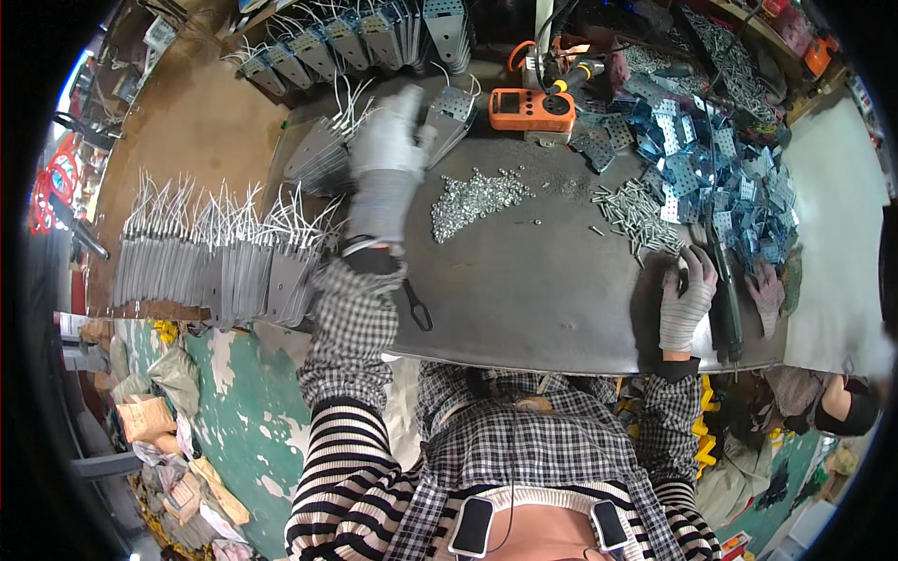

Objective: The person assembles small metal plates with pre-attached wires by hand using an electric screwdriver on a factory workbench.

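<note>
My left hand (391, 140), in a pale glove and blurred by motion, reaches over the far part of the dark table. It is nearest to a stack of flat grey plates (323, 154) with white wires and a smaller pile of such plates (451, 122). Whether its fingers grip anything does not show. My right hand (687, 297), in a striped grey glove, rests near the front edge with bent fingers apart. Just beyond it lie loose screws (641, 217); a dark, long power screwdriver (725, 309) lies to its right. A heap of small shiny nuts (477, 201) sits mid-table.
Rows of wired grey plates (187, 271) line the left. An orange meter (531, 110) stands at the back. Blue perforated metal brackets (711, 178) are heaped at right, with a co-worker's gloved hand (767, 297) nearby. A black looped tool (418, 307) lies near the front edge.
</note>
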A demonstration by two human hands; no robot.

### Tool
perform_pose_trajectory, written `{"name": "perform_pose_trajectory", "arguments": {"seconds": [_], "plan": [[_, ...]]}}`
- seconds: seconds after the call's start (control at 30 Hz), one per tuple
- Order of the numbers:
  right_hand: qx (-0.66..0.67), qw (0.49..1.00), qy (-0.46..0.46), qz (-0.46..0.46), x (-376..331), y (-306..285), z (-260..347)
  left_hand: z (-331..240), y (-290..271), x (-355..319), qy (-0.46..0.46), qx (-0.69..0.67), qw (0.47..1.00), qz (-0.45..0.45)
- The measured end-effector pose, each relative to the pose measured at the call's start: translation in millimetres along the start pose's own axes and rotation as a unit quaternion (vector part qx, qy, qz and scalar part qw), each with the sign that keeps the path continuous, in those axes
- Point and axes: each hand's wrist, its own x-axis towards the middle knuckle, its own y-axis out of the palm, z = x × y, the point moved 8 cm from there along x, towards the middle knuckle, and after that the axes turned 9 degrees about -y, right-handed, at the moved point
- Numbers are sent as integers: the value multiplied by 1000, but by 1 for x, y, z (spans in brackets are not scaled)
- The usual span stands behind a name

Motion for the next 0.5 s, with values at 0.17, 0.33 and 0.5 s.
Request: {"name": "perform_pose_trajectory", "arguments": {"seconds": [0.17,0.33,0.5], "plan": [[88,994,-37,46,56,13,58,137,-46,17,-167,146,974,46],[36,991,-98,89,129,101,66,129,-51,21,-138,-88,986,-22],[-141,976,-60,156,158,160,28,8,-33,-57,37,-595,793,123]]}}
